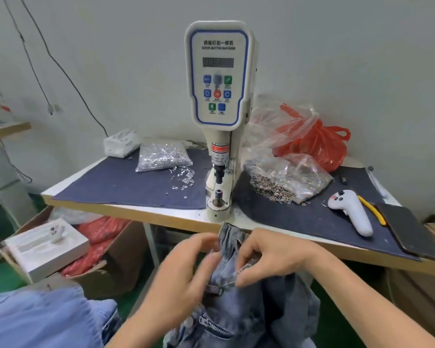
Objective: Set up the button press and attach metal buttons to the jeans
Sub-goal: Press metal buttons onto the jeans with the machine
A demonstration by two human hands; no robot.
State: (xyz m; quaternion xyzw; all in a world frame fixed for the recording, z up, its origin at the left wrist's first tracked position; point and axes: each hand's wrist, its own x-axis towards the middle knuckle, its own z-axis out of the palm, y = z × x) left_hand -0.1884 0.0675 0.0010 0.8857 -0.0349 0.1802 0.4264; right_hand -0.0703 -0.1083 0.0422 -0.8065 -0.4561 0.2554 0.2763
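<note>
A white servo button press (219,79) stands on the table, its die post (218,197) at the front edge. Below the table edge I hold a pair of blue jeans (239,310) with an open zipper. My left hand (183,275) grips the waistband from the left, blurred by motion. My right hand (269,254) pinches the waistband fabric from the right. A clear bag of silver button parts (161,156) lies left of the press, with loose pieces beside it. A torn bag of dark ring-shaped button parts (284,182) lies to the right.
Dark cloth (126,182) covers the table. A white controller (352,209), yellow-handled pliers (372,209) and a black phone (409,229) lie at right, red plastic bags (317,144) behind. A cardboard box (116,259) with a white box sits on the floor at left. More denim (35,320) lies lower left.
</note>
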